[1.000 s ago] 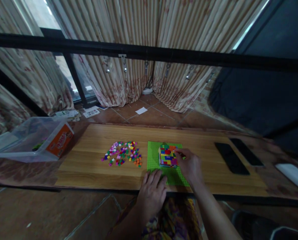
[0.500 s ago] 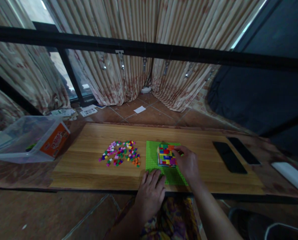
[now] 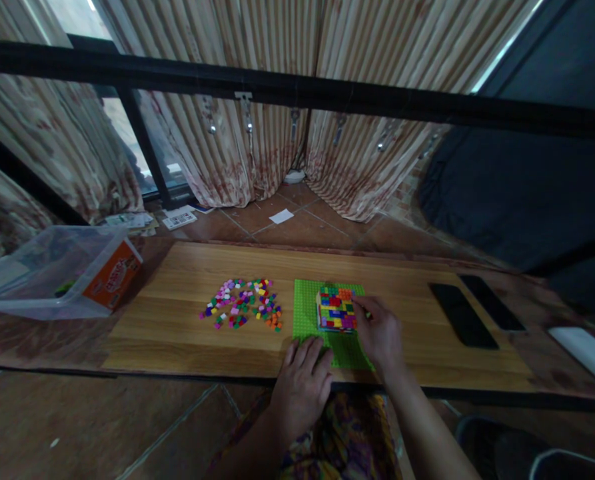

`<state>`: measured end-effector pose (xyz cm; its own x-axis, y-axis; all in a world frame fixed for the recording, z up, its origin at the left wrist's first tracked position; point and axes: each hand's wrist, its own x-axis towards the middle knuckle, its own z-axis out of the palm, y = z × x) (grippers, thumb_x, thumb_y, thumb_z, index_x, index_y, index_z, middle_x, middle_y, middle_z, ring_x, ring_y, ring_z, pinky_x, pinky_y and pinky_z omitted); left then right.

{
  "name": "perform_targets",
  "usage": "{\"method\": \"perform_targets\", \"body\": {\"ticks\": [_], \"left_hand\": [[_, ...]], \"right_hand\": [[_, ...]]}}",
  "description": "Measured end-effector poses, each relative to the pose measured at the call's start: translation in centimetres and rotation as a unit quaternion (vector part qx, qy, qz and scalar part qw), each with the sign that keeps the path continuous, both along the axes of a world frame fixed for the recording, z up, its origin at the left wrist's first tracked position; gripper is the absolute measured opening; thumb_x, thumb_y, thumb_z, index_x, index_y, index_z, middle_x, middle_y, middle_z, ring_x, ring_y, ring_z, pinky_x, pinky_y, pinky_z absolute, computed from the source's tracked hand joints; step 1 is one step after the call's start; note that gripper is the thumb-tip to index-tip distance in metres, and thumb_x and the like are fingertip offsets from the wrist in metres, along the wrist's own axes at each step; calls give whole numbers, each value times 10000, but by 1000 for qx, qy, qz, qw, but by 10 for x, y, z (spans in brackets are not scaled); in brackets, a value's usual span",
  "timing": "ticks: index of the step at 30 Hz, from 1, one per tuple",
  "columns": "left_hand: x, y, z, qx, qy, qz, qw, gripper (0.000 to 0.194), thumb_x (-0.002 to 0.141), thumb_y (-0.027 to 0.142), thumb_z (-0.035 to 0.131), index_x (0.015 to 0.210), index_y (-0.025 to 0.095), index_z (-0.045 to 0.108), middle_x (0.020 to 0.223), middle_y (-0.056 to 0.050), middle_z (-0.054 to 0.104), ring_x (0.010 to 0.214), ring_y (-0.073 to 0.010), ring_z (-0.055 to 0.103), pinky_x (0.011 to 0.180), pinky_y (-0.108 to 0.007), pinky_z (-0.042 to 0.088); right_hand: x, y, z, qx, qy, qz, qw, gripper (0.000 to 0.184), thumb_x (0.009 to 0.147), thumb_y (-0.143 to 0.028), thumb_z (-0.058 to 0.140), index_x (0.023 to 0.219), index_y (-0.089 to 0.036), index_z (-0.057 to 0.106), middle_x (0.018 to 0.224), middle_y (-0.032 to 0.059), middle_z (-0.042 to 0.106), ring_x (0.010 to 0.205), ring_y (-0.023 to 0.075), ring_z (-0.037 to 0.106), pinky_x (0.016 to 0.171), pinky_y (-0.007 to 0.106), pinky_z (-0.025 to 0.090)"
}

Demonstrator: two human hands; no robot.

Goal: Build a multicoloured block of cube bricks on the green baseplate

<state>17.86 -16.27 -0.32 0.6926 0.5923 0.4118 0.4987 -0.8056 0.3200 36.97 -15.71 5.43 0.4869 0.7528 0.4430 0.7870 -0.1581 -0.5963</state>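
Observation:
A green studded baseplate [image 3: 304, 303] lies on the wooden board, carrying a low block built of multicoloured toy bricks [image 3: 336, 312]. My right hand [image 3: 381, 333] is at the right side of that block, thumb and fingertips pinched together close to its upper right edge. Whatever sits between those fingertips is too small and hidden to make out. Resting flat across the front left edge of the baseplate is my left hand [image 3: 304, 373], its fingers stretched out and holding nothing. To the left, many small loose bricks [image 3: 244, 303] are spread in pink, purple, green, orange and other colours.
A clear plastic box [image 3: 62, 273] with an orange label stands left of the wooden board [image 3: 162, 327]. Two dark flat slabs [image 3: 462, 315] lie at the right, one partly off the board, with a white object [image 3: 584, 350] beyond. A black rail [image 3: 297, 90] crosses above.
My right hand has shifted slightly down along the block's right side, its fingertips still pinched. My left hand stays on the baseplate edge. The camera view has moved a little.

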Motion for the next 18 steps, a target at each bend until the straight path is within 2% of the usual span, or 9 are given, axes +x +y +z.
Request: {"method": "perform_targets", "body": {"ticks": [7, 13, 18], "left_hand": [[0, 0, 0, -8, -1, -3, 1000, 356, 911, 298, 484, 1256, 242, 552, 1329, -60, 553, 1238, -254, 478, 1082, -485, 320], [0, 0, 1, -15, 5, -7, 1000, 352, 913, 292, 478, 1254, 243, 549, 1327, -61, 555, 1235, -257, 483, 1070, -494, 334], [0, 0, 4, -10, 2, -2, 1000, 339, 910, 293, 487, 1238, 246, 560, 1320, -60, 557, 1233, -256, 484, 1058, -491, 355]], "right_hand": [[-2, 0, -5, -2, -56, 27, 998, 320, 909, -283, 435, 972, -172, 728, 945, 107, 700, 866, 229, 649, 814, 368, 518], [3, 3, -9, -10, -75, 40, 996, 326, 913, -238, 413, 975, -164, 725, 948, 106, 703, 869, 226, 642, 817, 370, 517], [5, 5, -4, -18, -74, 60, 995, 324, 916, -233, 411, 936, -165, 727, 915, 97, 709, 836, 219, 646, 799, 359, 517]]}}
